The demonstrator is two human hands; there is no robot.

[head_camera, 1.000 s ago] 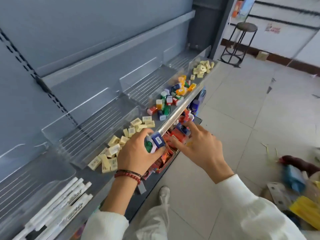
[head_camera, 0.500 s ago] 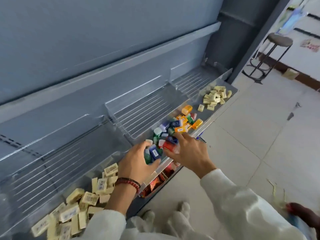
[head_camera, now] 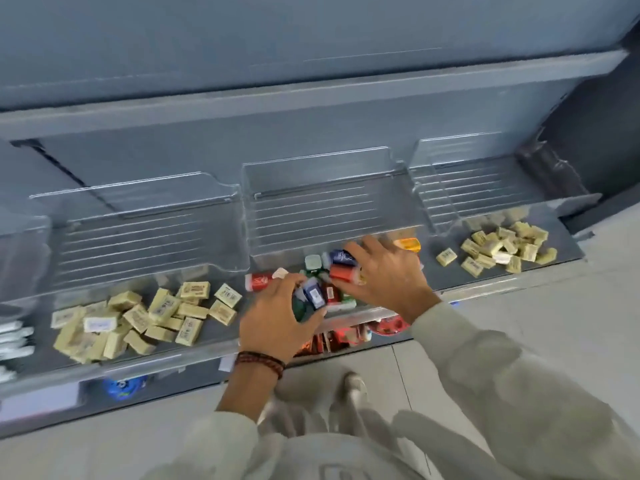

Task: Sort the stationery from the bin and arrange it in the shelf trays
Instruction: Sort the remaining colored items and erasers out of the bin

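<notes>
Nothing legible — the printed labels on the yellow erasers (head_camera: 162, 306) and coloured boxes (head_camera: 341, 273) are too blurred.

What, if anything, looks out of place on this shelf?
Yellow erasers sit in two separate heaps, the left heap and the right heap, with the coloured items between them. One stray eraser lies apart from the right heap. Everything lies jumbled, not lined up. Nothing looks damaged.

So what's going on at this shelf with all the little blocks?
A person is sorting small stationery into clear shelf trays. The left hand grips a blue piece over the middle tray, among mixed coloured pieces. The right hand rests on that pile; whether it grips anything is unclear. Yellow erasers lie in the trays either side.
</notes>
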